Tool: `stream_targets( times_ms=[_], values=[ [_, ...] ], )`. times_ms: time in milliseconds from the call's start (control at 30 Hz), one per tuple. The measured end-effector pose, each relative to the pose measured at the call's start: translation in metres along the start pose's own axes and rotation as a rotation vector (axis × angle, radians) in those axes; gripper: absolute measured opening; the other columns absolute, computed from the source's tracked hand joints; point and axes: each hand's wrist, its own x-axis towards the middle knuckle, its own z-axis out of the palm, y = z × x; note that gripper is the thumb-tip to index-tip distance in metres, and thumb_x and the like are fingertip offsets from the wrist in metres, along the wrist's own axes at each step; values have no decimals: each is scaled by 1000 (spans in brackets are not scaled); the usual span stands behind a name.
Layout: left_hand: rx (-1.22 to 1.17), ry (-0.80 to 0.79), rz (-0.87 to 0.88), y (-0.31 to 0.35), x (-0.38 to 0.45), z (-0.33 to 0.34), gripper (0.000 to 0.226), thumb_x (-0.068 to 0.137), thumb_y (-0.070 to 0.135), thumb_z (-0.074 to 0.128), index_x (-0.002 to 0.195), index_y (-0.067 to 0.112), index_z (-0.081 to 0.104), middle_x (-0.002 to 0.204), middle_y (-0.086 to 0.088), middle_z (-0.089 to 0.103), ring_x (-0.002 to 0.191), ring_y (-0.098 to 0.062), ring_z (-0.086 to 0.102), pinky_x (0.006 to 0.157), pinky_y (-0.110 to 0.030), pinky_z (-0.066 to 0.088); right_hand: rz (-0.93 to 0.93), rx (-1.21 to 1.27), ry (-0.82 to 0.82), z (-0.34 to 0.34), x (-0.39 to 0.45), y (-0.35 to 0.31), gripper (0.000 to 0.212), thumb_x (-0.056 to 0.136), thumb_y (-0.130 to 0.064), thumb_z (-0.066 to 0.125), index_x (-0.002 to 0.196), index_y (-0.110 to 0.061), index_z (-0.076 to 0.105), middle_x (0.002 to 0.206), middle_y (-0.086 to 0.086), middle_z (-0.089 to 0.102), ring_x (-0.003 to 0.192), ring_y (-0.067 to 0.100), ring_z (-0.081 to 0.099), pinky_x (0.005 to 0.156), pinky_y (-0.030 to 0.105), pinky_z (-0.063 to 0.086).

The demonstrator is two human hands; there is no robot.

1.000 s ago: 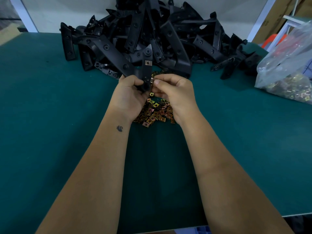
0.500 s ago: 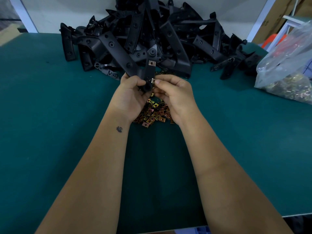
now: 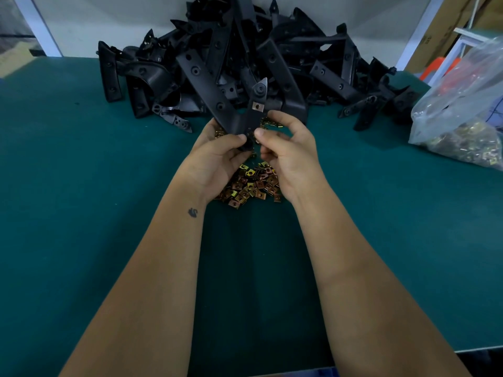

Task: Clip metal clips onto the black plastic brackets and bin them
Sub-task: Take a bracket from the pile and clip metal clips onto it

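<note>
My left hand (image 3: 217,156) grips the lower bend of a V-shaped black plastic bracket (image 3: 209,85) and holds it upright above the table. A brass metal clip (image 3: 256,106) sits clipped on the bracket's short right arm. My right hand (image 3: 290,151) is just right of the bracket. Its thumb and forefinger are loosely curled, with their tips at the bracket's edge and a gap between them. A heap of loose metal clips (image 3: 251,185) lies on the green table (image 3: 81,213), below and between my hands.
A big pile of black brackets (image 3: 285,55) fills the back of the table, directly behind my hands. A clear plastic bag of clips (image 3: 460,123) lies at the right edge. A cardboard box and a white frame stand beyond it. No bin is in view.
The bracket has risen and tilted, so its long arm now shows. My right hand's fingers have spread apart from their tight pinch at the bracket.
</note>
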Motion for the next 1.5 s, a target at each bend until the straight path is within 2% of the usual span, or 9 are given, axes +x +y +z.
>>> stream_targets(
  times_ms=[200, 367, 500, 700, 967, 1167, 1300, 1500],
  values=[
    [32, 10, -15, -1, 0, -1, 37, 95, -6, 51, 123, 17, 51, 107, -2, 70, 92, -12, 68, 75, -23, 54, -11, -37, -22, -3, 2, 2, 37, 84, 0, 72, 115, -19, 61, 67, -5, 68, 57, 6, 56, 61, 23, 48],
    [58, -2, -14, -1, 0, -1, 37, 95, -6, 52, 124, 17, 52, 104, 0, 71, 90, -10, 69, 75, -23, 54, -25, -57, -50, -5, 3, 1, 41, 84, 0, 71, 122, -14, 60, 66, -5, 65, 56, 6, 54, 61, 22, 47],
    [69, -6, -10, -2, -1, -2, 40, 94, -6, 53, 127, 17, 51, 106, -1, 71, 94, -12, 68, 79, -25, 54, -43, -99, -58, -6, 3, -2, 44, 84, 0, 71, 125, -12, 60, 73, 2, 65, 59, 7, 53, 61, 24, 46],
    [92, -15, -4, -1, 0, -4, 42, 94, -7, 53, 130, 14, 49, 104, -2, 71, 94, -12, 68, 81, -25, 54, -57, -175, -70, -6, 2, -3, 38, 86, 0, 69, 117, -21, 61, 71, -3, 63, 57, 4, 52, 62, 24, 45],
    [125, 14, -4, -1, -2, -3, 44, 94, -7, 54, 132, 14, 49, 102, 0, 72, 93, -11, 69, 80, -24, 55, -78, -253, -55, -4, 2, -2, 34, 87, -3, 68, 116, -20, 62, 79, 2, 67, 60, 1, 55, 58, 18, 45],
    [83, 7, 4, 0, -3, 0, 42, 95, -8, 52, 131, 12, 48, 101, -1, 72, 91, -10, 70, 77, -22, 55, -51, -172, -33, -1, 0, 1, 27, 88, -3, 68, 104, -25, 63, 83, 4, 64, 61, 6, 51, 64, 25, 46],
    [76, 2, 14, -1, -3, 0, 46, 95, -9, 52, 136, 10, 44, 102, -3, 72, 94, -13, 70, 80, -24, 55, -36, -107, -22, 2, -1, 2, 22, 89, -2, 66, 100, -21, 62, 79, 2, 62, 56, 4, 49, 62, 24, 46],
    [82, -1, 8, 0, -3, -1, 44, 95, -8, 52, 135, 9, 45, 96, -1, 73, 89, -11, 71, 78, -22, 55, -25, -88, -1, 4, -1, 4, 19, 89, -3, 66, 97, -19, 62, 74, -2, 62, 54, 5, 48, 60, 23, 46]
  ],
)
